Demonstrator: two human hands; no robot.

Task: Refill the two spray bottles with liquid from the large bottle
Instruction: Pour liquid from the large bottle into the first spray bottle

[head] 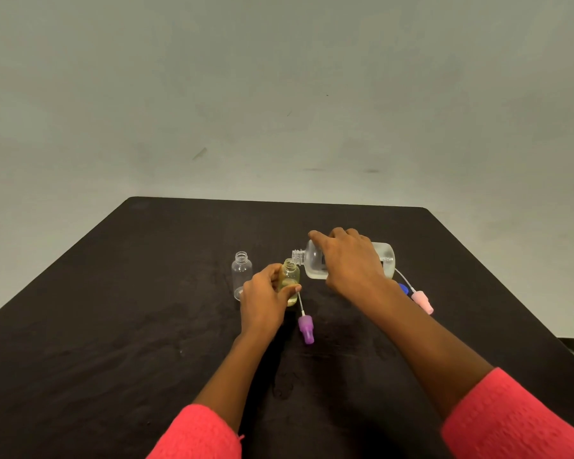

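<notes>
Pouring: right hand wraps large clear plastic bottle, tipped flat; left hand grips small clear spray bottle under its neck. Stream possibly too thin to see; tilt slowly, mouths aligned.

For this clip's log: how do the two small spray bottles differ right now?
The left hand grips the yellowish spray bottle; the clear spray bottle stands untouched on the table. The yellowish spray bottle's neck sits at the mouth of the tilted large bottle, held by the right hand; the clear spray bottle stands apart, further left. Both are uncapped, with open necks.
</notes>
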